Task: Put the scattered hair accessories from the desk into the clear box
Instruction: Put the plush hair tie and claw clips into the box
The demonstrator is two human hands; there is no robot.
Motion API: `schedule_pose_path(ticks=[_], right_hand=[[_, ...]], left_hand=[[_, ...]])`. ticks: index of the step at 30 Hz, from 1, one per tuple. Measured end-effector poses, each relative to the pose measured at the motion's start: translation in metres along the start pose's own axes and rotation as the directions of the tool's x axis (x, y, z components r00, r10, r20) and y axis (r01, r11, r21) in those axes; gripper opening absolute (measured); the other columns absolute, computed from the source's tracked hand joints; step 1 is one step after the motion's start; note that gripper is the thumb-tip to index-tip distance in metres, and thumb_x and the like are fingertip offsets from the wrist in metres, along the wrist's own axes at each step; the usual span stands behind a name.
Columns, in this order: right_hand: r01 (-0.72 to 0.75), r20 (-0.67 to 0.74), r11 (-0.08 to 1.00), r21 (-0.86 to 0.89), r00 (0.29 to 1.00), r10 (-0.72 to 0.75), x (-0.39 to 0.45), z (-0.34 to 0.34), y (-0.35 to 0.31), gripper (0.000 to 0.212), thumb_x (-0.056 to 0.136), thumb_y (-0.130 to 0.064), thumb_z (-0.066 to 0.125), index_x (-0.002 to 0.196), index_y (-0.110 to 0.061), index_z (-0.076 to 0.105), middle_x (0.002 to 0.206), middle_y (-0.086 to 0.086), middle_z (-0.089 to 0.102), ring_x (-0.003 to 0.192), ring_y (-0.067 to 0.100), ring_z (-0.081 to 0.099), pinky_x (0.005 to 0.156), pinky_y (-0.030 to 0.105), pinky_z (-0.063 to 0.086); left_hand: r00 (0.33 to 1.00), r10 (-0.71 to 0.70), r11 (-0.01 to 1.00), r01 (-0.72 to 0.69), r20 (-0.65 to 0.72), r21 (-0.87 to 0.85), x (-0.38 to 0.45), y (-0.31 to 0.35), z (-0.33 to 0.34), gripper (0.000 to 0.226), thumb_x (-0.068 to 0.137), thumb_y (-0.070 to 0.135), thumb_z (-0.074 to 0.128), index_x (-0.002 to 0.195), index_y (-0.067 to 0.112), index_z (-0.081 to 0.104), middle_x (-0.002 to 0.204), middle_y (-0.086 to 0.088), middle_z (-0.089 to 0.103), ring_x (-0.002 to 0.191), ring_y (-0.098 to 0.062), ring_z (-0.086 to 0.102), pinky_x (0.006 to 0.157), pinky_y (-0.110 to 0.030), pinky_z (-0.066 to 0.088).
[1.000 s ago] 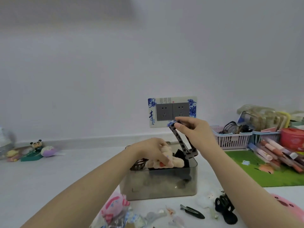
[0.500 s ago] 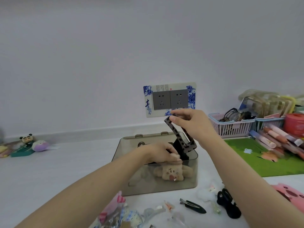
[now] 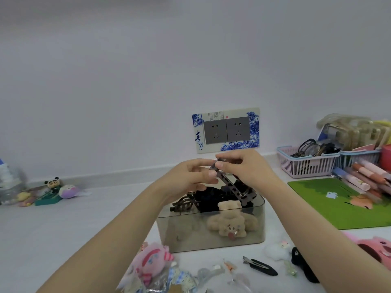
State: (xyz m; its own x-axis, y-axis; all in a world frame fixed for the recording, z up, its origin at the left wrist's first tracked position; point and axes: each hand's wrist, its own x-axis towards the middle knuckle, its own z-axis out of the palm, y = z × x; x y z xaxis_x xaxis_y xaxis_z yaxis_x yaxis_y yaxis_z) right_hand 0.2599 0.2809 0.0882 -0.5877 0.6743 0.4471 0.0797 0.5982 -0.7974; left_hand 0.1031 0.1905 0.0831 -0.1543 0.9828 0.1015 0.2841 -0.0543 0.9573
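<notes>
I hold a long leopard-spotted clip [image 3: 230,182] above the box [image 3: 211,240], tilted, its lower end over the back right corner. My right hand [image 3: 245,168] pinches the top end; my left hand [image 3: 190,178] curls round it just below. The smoky clear box already has a plush bear [image 3: 229,225], a brown claw [image 3: 184,205] and dark things I can't make out. Loose pieces near the bottom edge blur together. The socket plate [image 3: 226,130] carries blue Chinese characters.
</notes>
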Motion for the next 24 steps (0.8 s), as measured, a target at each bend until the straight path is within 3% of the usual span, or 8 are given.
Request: schedule_pose_path(ticks=[3, 6, 10, 12, 15, 18, 21, 24], right_hand=[[0.043, 0.069, 0.998, -0.052, 0.997, -0.039, -0.004, 0.009, -0.005, 0.023, 0.090, -0.028, 0.058, 0.106, -0.020, 0.072, 0.110, -0.006, 0.071, 0.096, 0.005, 0.062, 0.075, 0.006, 0.040], [0.099, 0.101, 0.991, -0.086, 0.991, -0.090, -0.007, 0.020, -0.012, 0.029, 0.095, -0.030, 0.047, 0.096, -0.017, 0.073, 0.109, 0.003, 0.072, 0.100, 0.021, 0.064, 0.083, 0.021, 0.046], [0.018, 0.163, 0.992, -0.122, 0.987, 0.002, -0.004, 0.024, -0.009, 0.048, 0.094, -0.046, 0.040, 0.099, -0.005, 0.065, 0.102, 0.021, 0.067, 0.078, 0.022, 0.059, 0.074, 0.032, 0.045], [-0.028, 0.211, 0.992, -0.122, 0.976, 0.053, -0.002, 0.023, -0.008, 0.040, 0.094, -0.042, 0.043, 0.101, -0.012, 0.069, 0.097, 0.015, 0.070, 0.078, 0.019, 0.063, 0.081, 0.032, 0.046], [-0.024, 0.277, 0.991, -0.135, 0.959, 0.061, 0.001, 0.025, -0.013, 0.029, 0.093, -0.034, 0.052, 0.112, -0.020, 0.069, 0.107, 0.001, 0.072, 0.098, 0.018, 0.066, 0.096, 0.034, 0.047], [0.025, 0.376, 0.973, -0.229, 0.924, 0.065, 0.008, 0.034, -0.015, 0.030, 0.090, -0.035, 0.057, 0.113, -0.019, 0.067, 0.095, 0.002, 0.072, 0.093, 0.021, 0.064, 0.087, 0.030, 0.044], [0.001, 0.400, 0.966, -0.259, 0.910, 0.106, 0.018, 0.043, -0.009, 0.033, 0.087, -0.033, 0.061, 0.117, -0.019, 0.065, 0.089, -0.002, 0.068, 0.087, 0.015, 0.061, 0.082, 0.026, 0.041], [-0.035, 0.448, 0.951, -0.306, 0.876, 0.177, 0.025, 0.048, 0.000, 0.036, 0.083, -0.031, 0.067, 0.116, -0.019, 0.063, 0.090, -0.009, 0.062, 0.093, 0.015, 0.058, 0.092, 0.027, 0.039]], left_hand=[[1.000, 0.020, 0.996, -0.022, -0.019, -0.085, -0.010, -0.001, -0.005, 0.026, 0.089, 0.010, 0.060, 0.114, 0.007, 0.062, 0.097, -0.009, 0.071, 0.085, -0.016, 0.070, 0.072, -0.023, 0.055], [0.999, 0.017, 0.990, -0.022, -0.038, -0.143, -0.018, -0.005, -0.013, 0.017, 0.089, 0.005, 0.057, 0.104, 0.005, 0.066, 0.092, -0.012, 0.071, 0.082, -0.019, 0.071, 0.079, -0.025, 0.058], [0.992, 0.008, 0.991, -0.025, -0.125, -0.135, -0.025, -0.011, -0.032, 0.016, 0.091, 0.003, 0.055, 0.103, 0.002, 0.065, 0.098, -0.015, 0.070, 0.090, -0.023, 0.069, 0.086, -0.027, 0.057], [0.987, -0.012, 0.987, -0.014, -0.159, -0.162, -0.032, -0.014, -0.040, 0.015, 0.092, 0.002, 0.053, 0.102, 0.000, 0.065, 0.098, -0.015, 0.070, 0.092, -0.023, 0.069, 0.085, -0.025, 0.057], [0.982, -0.021, 0.992, -0.003, -0.188, -0.125, -0.039, -0.022, -0.049, 0.015, 0.091, -0.001, 0.053, 0.099, 0.001, 0.066, 0.095, -0.012, 0.072, 0.091, -0.020, 0.071, 0.082, -0.024, 0.057], [0.974, -0.038, 0.996, 0.018, -0.222, -0.091, -0.045, -0.027, -0.056, 0.013, 0.091, 0.001, 0.055, 0.100, 0.002, 0.065, 0.098, -0.013, 0.072, 0.091, -0.021, 0.071, 0.084, -0.026, 0.057], [0.950, -0.041, 0.976, 0.104, -0.309, 0.192, -0.050, -0.029, -0.056, 0.004, 0.088, 0.013, 0.064, 0.091, 0.012, 0.064, 0.091, -0.005, 0.070, 0.081, -0.013, 0.067, 0.077, -0.023, 0.056], [0.935, 0.080, 0.760, 0.167, -0.345, 0.628, -0.047, -0.031, -0.057, 0.021, 0.077, 0.034, 0.074, 0.090, 0.018, 0.071, 0.098, 0.000, 0.063, 0.090, -0.014, 0.058, 0.072, -0.022, 0.045]])
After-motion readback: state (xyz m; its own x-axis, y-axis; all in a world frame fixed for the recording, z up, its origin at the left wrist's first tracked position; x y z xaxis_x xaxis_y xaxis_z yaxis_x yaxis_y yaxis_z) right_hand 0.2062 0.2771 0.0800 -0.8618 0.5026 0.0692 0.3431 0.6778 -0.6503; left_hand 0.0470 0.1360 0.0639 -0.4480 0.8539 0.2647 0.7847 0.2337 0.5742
